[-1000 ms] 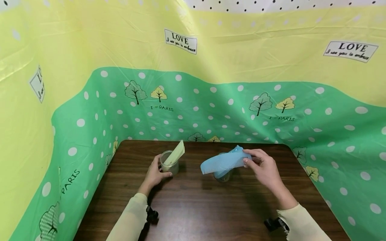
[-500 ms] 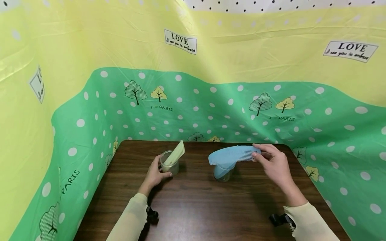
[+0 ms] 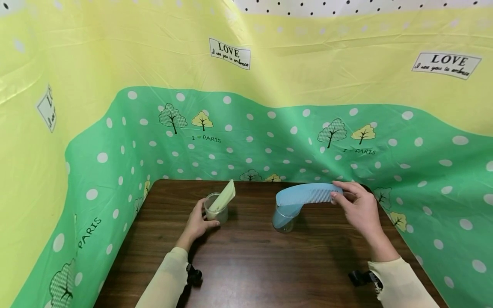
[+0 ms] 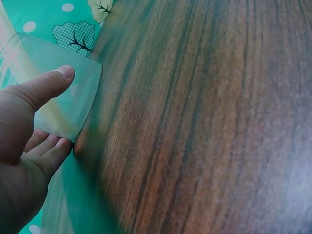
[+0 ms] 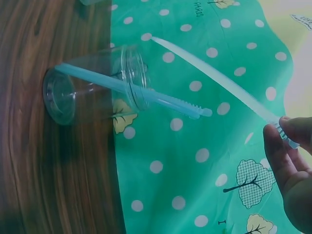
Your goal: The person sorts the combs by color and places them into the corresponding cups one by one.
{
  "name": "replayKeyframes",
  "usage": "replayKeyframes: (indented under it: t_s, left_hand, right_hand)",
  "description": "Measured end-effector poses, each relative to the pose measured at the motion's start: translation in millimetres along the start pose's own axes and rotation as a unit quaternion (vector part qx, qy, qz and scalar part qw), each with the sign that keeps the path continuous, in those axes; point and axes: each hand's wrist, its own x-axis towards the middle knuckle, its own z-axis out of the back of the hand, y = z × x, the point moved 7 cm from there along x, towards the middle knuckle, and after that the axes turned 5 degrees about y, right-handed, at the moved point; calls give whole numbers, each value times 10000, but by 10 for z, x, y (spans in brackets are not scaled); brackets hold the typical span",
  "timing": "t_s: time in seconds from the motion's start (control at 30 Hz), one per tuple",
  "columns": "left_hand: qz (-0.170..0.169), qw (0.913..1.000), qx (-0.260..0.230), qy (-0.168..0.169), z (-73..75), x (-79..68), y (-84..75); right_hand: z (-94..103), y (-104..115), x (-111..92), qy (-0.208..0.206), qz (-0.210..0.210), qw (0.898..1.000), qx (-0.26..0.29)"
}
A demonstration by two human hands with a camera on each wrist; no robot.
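Observation:
My left hand point(image 3: 197, 222) holds a clear jar point(image 3: 221, 217) from its left side, thumb and fingers around it. A flat, pale yellow-green piece point(image 3: 225, 197) leans in that jar and sticks out of its mouth; its kind is unclear. With thumb and fingertips, my right hand point(image 3: 361, 210) pinches one end of a light-blue comb point(image 3: 302, 193). The comb is in the air, apart from a second clear jar point(image 5: 59, 105) in the right wrist view. At least one blue comb point(image 5: 165, 100) leans inside that jar, its toothed end past the rim.
Both jars stand on a dark wood-grain table point(image 3: 242, 261). A green and yellow printed curtain point(image 3: 246, 128) hangs around the table's back and sides. A black wrist camera point(image 3: 194, 275) sits below the left hand, another black camera point(image 3: 360, 278) below the right.
My right hand has moved to the right and slightly up, carrying the comb away from over the second jar and levelling it. The left hand and its jar have stayed put.

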Motion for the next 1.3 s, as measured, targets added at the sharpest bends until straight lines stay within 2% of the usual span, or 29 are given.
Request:
replayKeyframes:
  t_s: [0.2,0.8,1.3]
  left_hand:
    - [31,10000,-15,17,15,-8,-1]
    - [26,10000,46,60,16,7,43]
    - [25,9999,69,93,-7,24,62]
  right_hand:
    - [-7,-15,8,7,-49,10000,-63]
    - [-128,-39,65,0,179,9991,-381]
    - [-340,-76,177,361,144,9978,-529]
